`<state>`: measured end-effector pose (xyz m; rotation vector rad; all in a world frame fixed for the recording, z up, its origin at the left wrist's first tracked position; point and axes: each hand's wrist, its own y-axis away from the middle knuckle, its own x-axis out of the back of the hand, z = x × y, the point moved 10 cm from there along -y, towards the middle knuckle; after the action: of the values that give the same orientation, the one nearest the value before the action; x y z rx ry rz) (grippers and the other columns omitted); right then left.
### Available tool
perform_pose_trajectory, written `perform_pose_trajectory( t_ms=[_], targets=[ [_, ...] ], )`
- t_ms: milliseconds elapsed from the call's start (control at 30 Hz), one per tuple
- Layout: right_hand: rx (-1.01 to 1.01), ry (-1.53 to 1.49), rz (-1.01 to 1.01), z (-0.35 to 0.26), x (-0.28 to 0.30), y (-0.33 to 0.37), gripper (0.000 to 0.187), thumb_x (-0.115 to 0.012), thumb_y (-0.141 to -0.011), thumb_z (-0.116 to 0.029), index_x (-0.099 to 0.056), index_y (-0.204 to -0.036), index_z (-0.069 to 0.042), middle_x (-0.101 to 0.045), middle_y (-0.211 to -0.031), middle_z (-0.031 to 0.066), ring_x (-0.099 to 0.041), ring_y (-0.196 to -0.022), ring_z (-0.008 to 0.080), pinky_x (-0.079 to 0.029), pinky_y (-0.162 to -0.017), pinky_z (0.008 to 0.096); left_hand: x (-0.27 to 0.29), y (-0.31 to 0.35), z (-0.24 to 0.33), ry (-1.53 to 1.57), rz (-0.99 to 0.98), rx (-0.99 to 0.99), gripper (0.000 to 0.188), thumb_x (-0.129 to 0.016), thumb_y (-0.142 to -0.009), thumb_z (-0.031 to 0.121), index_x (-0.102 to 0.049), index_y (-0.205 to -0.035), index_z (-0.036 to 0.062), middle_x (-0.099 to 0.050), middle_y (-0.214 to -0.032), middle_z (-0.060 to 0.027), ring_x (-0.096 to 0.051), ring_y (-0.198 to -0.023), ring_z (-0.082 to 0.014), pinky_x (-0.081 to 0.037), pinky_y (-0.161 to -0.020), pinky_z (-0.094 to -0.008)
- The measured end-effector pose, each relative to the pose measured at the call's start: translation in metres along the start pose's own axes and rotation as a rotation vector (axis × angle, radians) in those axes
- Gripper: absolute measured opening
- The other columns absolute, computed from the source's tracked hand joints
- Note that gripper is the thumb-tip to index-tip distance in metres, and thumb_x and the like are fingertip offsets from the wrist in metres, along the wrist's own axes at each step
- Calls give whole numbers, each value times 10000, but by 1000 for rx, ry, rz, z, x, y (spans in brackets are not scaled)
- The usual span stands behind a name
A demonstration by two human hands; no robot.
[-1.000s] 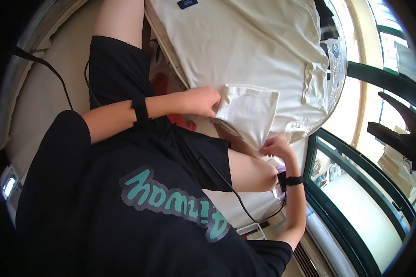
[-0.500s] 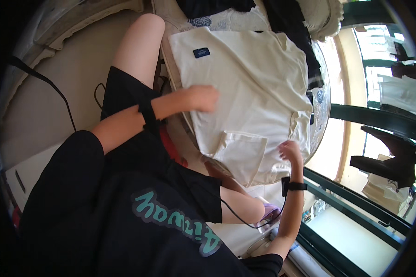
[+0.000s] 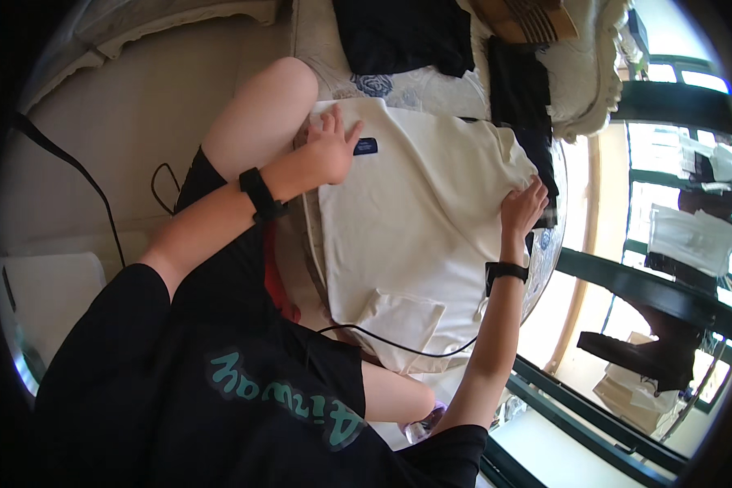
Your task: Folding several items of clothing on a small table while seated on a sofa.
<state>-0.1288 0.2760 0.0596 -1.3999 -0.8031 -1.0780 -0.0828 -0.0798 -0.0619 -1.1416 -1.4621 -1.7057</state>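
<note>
A cream-white shirt (image 3: 407,220) lies spread on a patterned seat cushion in front of me, with a dark blue patch (image 3: 366,146) near its far left corner. One part of it, folded over into a square flap (image 3: 403,321), lies at its near end. My left hand (image 3: 333,150) rests at the far left edge beside the patch, fingers spread over the cloth. At the shirt's right edge, my right hand (image 3: 526,203) has its fingers curled onto the bunched cloth. Its fingertips are partly hidden.
Black clothes (image 3: 403,37) lie on the cushion (image 3: 427,93) beyond the shirt, and more black cloth (image 3: 522,89) runs along the far right. A black cable (image 3: 398,346) hangs across the near end of the shirt. Green window bars (image 3: 642,285) stand on the right.
My left hand has moved away from me to the far left edge, its fingers spreading. My right hand has moved from the near right part up to the right edge. The view has shifted.
</note>
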Motion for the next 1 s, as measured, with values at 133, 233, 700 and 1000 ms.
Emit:
perform_pose_trajectory(
  t_ms=[133,233,700,1000],
  targets=[
    [196,109,-26,-54,-5,-42,492,-612,-752,-116,-477,-1225,-107,-533,-1117,147,-502,-1042,352,-433,-856,441,-8,2,-2,48,-64,-58,863,-568,-757,143,-95,-1477,85,-50,-1453,-361,-267,-1299,-432,-388,-907,-504],
    [405,257,-137,-63,-24,-64,265,-568,-789,-154,-557,-1049,-108,-603,-1011,93,-560,-969,291,-461,-778,440,-1,12,0,36,-51,-102,838,-549,-792,167,-75,-1474,64,25,-1462,-355,-250,-1316,-410,-397,-900,-496],
    [-45,425,-78,16,-36,-186,293,-579,-776,-192,-577,-931,56,-641,-932,263,-633,-898,408,-519,-795,468,9,17,-12,-2,91,-91,739,-551,-789,225,-251,-1451,95,-146,-1474,-300,-332,-1240,-352,-364,-904,-457],
    [-247,434,-357,-6,-48,-97,811,-635,-723,-104,-114,-1340,-41,-379,-1224,378,-481,-1111,490,-428,-940,511,24,11,-19,186,331,-65,774,-643,-671,202,-363,-1375,48,-263,-1381,-354,-369,-1178,-397,-372,-905,-481]
  ],
)
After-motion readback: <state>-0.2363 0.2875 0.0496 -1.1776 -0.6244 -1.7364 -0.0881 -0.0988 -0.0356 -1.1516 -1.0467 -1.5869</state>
